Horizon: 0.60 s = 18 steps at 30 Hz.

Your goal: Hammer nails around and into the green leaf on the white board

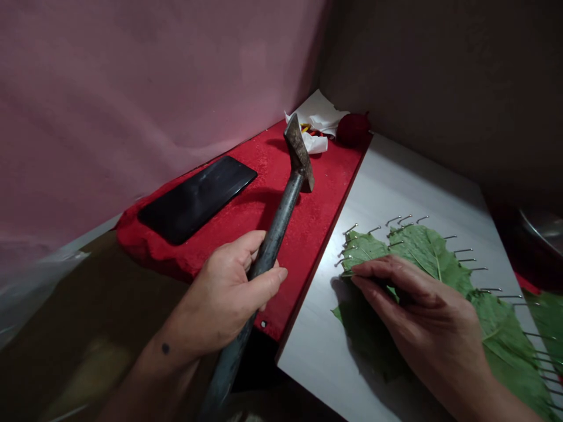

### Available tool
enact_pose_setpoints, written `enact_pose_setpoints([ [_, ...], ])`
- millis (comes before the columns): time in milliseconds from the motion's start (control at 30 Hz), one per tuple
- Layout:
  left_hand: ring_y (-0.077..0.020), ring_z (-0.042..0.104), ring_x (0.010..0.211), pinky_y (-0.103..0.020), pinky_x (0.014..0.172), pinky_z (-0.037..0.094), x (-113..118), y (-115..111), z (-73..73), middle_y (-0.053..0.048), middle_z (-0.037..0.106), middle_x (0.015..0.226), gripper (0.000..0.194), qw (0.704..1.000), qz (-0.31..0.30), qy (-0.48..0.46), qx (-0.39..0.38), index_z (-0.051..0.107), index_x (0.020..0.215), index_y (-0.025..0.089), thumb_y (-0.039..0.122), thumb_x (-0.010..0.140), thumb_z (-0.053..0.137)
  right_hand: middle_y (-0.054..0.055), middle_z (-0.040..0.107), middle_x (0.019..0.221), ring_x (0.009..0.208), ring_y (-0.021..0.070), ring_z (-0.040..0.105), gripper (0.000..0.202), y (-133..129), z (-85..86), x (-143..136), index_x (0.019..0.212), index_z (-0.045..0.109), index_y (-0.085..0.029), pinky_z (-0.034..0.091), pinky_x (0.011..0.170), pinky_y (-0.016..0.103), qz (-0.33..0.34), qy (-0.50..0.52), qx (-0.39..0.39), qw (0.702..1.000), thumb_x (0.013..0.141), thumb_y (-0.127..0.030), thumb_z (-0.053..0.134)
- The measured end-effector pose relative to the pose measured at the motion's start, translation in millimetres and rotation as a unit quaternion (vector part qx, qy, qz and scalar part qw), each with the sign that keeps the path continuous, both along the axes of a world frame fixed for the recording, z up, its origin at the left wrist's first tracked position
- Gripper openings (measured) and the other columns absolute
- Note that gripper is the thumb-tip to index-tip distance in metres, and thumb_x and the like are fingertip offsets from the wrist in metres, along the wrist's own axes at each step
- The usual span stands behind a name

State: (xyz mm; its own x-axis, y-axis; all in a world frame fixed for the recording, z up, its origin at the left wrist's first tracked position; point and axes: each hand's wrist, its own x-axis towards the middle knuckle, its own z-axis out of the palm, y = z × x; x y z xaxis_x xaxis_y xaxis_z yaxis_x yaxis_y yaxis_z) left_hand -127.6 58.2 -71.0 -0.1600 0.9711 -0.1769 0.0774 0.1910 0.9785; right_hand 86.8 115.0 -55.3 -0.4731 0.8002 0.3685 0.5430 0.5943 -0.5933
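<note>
My left hand is wrapped around the dark metal handle of a hammer, its rusty head raised over a red cloth. Over the white board, my right hand pinches thumb and forefinger at the left edge of a green leaf. A small end of what looks like a nail shows at those fingertips; the rest is hidden. Several nails stand tilted along the leaf's outline, and more line the board's right side. My right hand covers part of the leaf.
On the red cloth lies a black phone. Crumpled white paper and a dark red bundle sit in the far corner. Pink wall rises behind. A metal bowl-like rim and another leaf are at right.
</note>
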Motion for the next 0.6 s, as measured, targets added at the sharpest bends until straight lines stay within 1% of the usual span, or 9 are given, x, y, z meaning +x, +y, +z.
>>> enact_pose_setpoints([
  [200, -0.0091, 0.044, 0.047, -0.021, 0.044, 0.035, -0.9, -1.3, 1.1, 0.009, 0.046, 0.055, 0.007, 1.0, -0.012, 0.006, -0.004, 0.052, 0.079, 0.022, 0.023, 0.083, 0.058, -0.001, 0.065, 0.077, 0.069, 0.0096, 0.062, 0.011, 2.1, -2.2, -1.0, 0.085, 0.063, -0.022, 0.049, 0.058, 0.02, 0.017, 0.012, 0.001, 1.0, 0.083, -0.012, 0.06],
  [367, -0.0085, 0.044, 0.048, -0.021, 0.044, 0.035, -1.3, 0.2, 1.4, 0.01, 0.045, 0.055, 0.015, 1.0, -0.013, 0.011, 0.004, 0.046, 0.073, 0.023, 0.021, 0.083, 0.058, -0.002, 0.063, 0.076, 0.067, 0.0089, 0.06, 0.011, 1.5, -1.7, -0.2, 0.085, 0.063, -0.023, 0.047, 0.057, 0.021, 0.02, 0.005, -0.007, 1.0, 0.083, -0.012, 0.06],
  [600, -0.0072, 0.044, 0.048, -0.02, 0.045, 0.036, -0.2, 1.6, 3.0, 0.01, 0.045, 0.057, 0.009, 0.999, -0.011, 0.03, 0.009, 0.05, 0.077, 0.021, 0.02, 0.082, 0.058, -0.002, 0.062, 0.077, 0.068, 0.0084, 0.06, 0.012, 1.2, -1.1, -2.7, 0.086, 0.062, -0.022, 0.048, 0.058, 0.02, 0.029, -0.001, 0.01, 1.0, 0.083, -0.011, 0.059],
])
